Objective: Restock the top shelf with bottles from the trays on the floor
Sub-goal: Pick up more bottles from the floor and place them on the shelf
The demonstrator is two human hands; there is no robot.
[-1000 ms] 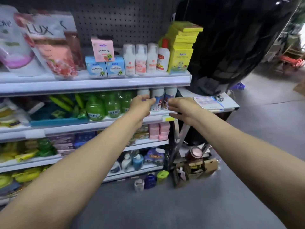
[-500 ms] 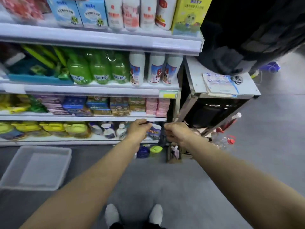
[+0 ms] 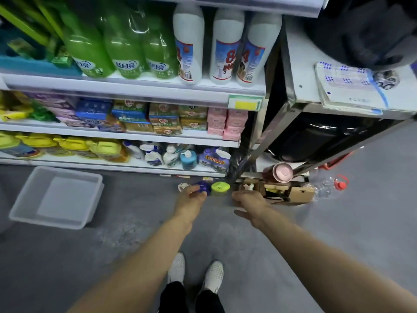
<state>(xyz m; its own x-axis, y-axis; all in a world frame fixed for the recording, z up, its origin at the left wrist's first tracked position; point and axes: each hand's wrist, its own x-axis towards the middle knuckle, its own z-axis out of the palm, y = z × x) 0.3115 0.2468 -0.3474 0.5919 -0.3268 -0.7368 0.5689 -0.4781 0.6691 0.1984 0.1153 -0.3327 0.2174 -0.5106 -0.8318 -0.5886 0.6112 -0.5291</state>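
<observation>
Hands (image 3: 222,201) near floor bottles (image 3: 212,188) — tray (image 3: 56,197) aside.

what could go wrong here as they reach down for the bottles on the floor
The left hand is at the blue-capped bottle, which stands close beside the green-capped bottle and a small white one; a hasty grab might knock a neighbour over. The right hand reaches near the open cardboard box and the slanted metal leg, so it could bump either.
</observation>
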